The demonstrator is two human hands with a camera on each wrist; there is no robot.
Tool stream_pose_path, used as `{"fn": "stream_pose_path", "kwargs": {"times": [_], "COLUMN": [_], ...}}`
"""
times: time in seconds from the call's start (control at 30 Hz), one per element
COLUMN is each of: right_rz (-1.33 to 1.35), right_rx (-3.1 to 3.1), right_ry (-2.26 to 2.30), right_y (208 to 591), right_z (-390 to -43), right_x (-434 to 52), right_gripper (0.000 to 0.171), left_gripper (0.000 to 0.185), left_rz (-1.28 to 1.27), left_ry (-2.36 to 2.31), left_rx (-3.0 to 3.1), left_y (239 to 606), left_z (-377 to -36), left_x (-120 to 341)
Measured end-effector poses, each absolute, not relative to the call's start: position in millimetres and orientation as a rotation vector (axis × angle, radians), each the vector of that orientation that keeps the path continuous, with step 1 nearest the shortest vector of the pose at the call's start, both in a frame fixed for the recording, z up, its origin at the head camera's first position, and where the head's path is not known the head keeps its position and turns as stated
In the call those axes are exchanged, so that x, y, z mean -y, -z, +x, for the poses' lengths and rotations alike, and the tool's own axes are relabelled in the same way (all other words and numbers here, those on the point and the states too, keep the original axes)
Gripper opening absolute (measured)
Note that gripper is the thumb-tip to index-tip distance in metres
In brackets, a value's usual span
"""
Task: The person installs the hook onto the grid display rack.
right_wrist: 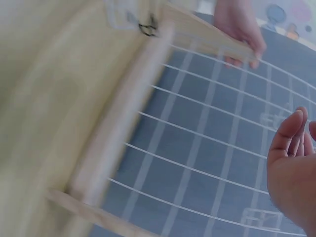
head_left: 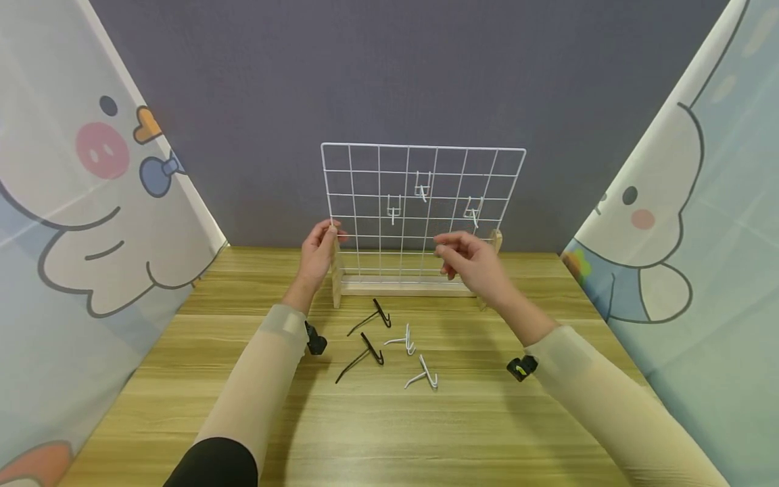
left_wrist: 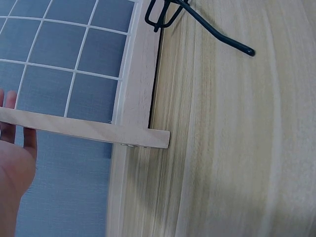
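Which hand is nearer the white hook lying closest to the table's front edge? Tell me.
Right. The right hand is up at the wire grid, back and right of the white hook; the left hand grips the stand's left post, farther off.

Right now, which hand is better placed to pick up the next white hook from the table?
Probably the right hand: it hovers free before the wire grid, apparently holding nothing, with the white hooks lying just below it. The left hand is holding the wooden post of the stand.

No readable text, labels, brands or numbers anywhere; side curtains carry cartoon drawings only, no lettering.
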State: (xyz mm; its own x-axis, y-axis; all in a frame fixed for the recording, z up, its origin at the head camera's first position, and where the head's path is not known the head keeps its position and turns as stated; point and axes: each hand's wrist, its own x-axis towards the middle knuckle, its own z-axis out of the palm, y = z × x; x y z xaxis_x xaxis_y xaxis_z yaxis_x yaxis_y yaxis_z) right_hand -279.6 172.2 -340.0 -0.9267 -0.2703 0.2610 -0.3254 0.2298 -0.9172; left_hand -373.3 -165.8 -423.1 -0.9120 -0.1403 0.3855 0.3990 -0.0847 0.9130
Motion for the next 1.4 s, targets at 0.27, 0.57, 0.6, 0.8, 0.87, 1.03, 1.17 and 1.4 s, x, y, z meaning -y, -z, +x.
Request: {"fn": "stream_pose_path", "kwargs": {"times": [0.27, 0.57, 0.6, 0.8, 0.87, 1.03, 1.17, 1.4], "right_rz": [0.654, 0.767, 0.767, 0.846, 0.876, 0.917, 0.913, 0.894], "right_rx": [2.624, 2.869, 2.887, 2.988, 3.016, 3.026, 3.029, 3.026], "right_ry": [-1.879, -1.797, -1.804, -1.872, -1.886, -1.903, -1.871, -1.811], "right_y": [398.9, 444.7, 447.7, 464.9, 469.1, 474.3, 475.6, 472.8], "right_z": [-252.2, -224.8, -223.3, -216.1, -213.6, -210.0, -210.2, -210.8], "right_x": [-182.0, -190.3, -191.2, -195.4, -196.3, -196.9, -196.3, -196.3], "right_gripper": [0.028, 0.037, 0.037, 0.039, 0.041, 0.046, 0.046, 0.043], "left_gripper": [0.034, 0.019, 0.022, 0.027, 0.023, 0.028, 0.035, 0.035], "left_rz": [-0.301, -0.312, -0.32, -0.301, -0.288, -0.291, -0.308, -0.319], "left_ry": [2.062, 2.058, 2.061, 2.059, 2.059, 2.067, 2.069, 2.073], "left_rx": [1.836, 1.832, 1.828, 1.84, 1.845, 1.833, 1.824, 1.808], "left_y": [421.5, 422.8, 422.8, 424.1, 424.6, 425.3, 425.1, 424.5], "left_z": [-372.7, -372.0, -372.4, -374.1, -374.3, -375.8, -375.7, -374.6], "left_x": [165.8, 168.5, 168.5, 168.3, 168.2, 167.9, 167.4, 166.3]}}
